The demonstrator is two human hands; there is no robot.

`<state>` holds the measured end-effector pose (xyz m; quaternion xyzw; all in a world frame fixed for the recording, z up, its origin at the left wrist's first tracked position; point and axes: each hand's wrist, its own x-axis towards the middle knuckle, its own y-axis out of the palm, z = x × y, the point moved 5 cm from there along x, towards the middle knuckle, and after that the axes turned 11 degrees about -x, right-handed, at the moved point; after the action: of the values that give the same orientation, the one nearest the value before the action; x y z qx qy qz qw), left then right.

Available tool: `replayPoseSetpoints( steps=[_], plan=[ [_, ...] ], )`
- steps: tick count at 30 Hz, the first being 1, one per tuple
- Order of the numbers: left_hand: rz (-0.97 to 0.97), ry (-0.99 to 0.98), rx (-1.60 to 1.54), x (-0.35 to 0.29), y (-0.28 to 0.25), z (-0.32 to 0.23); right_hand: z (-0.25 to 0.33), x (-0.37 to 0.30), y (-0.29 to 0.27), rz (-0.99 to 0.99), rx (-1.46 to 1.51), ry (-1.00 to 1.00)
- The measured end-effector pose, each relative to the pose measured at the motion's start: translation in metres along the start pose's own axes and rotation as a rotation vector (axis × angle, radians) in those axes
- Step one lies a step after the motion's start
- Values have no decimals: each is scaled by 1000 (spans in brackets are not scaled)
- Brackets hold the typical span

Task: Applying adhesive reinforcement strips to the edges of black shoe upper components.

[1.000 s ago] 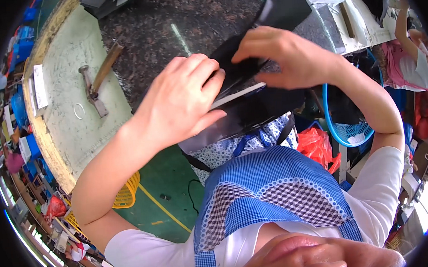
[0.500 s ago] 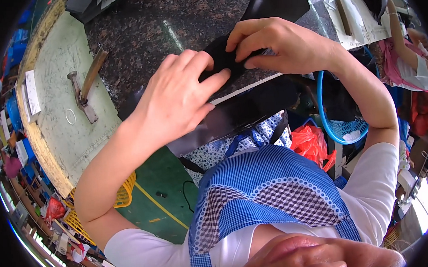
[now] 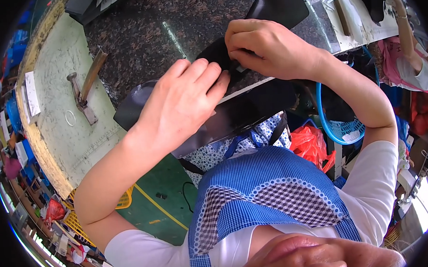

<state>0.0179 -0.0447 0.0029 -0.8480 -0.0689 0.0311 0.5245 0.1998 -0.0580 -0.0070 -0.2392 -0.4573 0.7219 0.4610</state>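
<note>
A long, smooth black piece that looks like leather (image 3: 280,6) lies across the dark speckled slab in front of me. Its broad right end spreads past my right hand, and a corner of it shows left of my left wrist. My left hand (image 3: 180,99) is closed, its fingers bent together and gripping the middle of the piece near the slab's front edge. Close beside it, my right hand (image 3: 270,48) pinches the same piece between thumb and curled fingers. The fingertips of both hands partly hide the spot they hold.
A hammer (image 3: 80,99) with a wooden handle rests on the pale worn board (image 3: 64,54) to the left. Dark flat pieces (image 3: 88,4) lie at the far left. Right of my lap are a blue basket (image 3: 347,129) and a red plastic bag (image 3: 309,143). Another person (image 3: 404,63) is at the right.
My right fingers have closed into a tighter pinch. My left fingers have drawn together on the black piece, and its left end now shows more beside my wrist.
</note>
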Motion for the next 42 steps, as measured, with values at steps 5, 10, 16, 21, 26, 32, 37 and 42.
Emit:
replayPoseSetpoints(
  steps=[5,10,16,21,26,32,37,42],
  plan=[
    [-25,24,7,-4,-2,4,1,-5,-7,59,201,-23],
    [-5,56,-117,-3,-7,10,18,-13,-9,51,58,-154],
    [-112,-157,-241,62,-92,79,68,-30,18,-47,-365,-306],
    [-698,193,372,46,-162,158,74,-100,118,151,-207,-121],
    [-668,-201,321,42,-167,204,56,-93,63,130,378,56],
    [-907,142,744,-17,-246,160,-80,-113,-97,-555,-515,352],
    [-817,218,553,33,-79,11,-123,-126,-120,-733,-450,474],
    [-291,-28,-12,9,8,-14,-119,-84,-166,-1000,1002,361]
  ],
)
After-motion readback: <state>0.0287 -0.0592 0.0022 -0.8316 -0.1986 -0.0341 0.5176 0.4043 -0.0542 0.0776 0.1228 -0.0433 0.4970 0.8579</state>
